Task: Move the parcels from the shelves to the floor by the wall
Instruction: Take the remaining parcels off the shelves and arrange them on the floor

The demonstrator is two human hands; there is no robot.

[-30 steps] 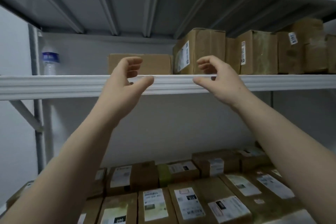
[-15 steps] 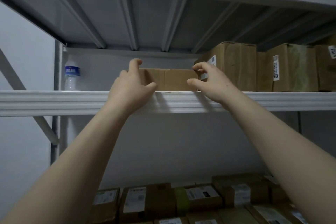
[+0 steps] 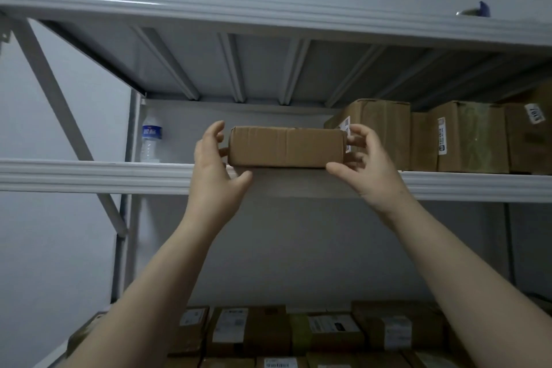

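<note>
Parcel (image 3: 286, 147) now drawn to shelf (image 3: 89, 175) edge, both hands (image 3: 219, 170) (image 3: 366, 169) gripping ends.

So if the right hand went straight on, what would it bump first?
Probably the tall box just behind its fingers. The right hand holds the small box by its end. Depth is unclear.

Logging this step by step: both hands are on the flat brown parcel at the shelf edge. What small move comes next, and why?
Probably draw the parcel out and down off the shelf: the left hand and right hand grip its two ends, thumbs beneath, and it overhangs the lip.
</note>
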